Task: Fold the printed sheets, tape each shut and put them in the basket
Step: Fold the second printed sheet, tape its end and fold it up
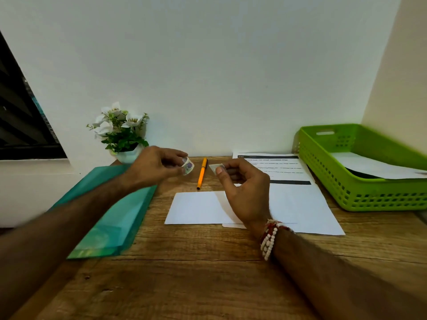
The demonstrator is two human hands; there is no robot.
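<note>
left hand (153, 166) pinches small patterned tape roll (188, 165), right hand (242, 188) pinches torn white tape strip (215, 167) above folded white paper sheet (196, 207)

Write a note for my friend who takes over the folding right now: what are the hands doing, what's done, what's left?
Left hand holds the tape roll.
Right hand pinches a small piece of tape above the table.
A folded sheet lies below the right hand, with no tape showing on it.
More printed sheets lie beside it.
Done: the green basket holds at least one paper.
Left: tape this folded sheet, put it in the basket, then do the rest.
</note>
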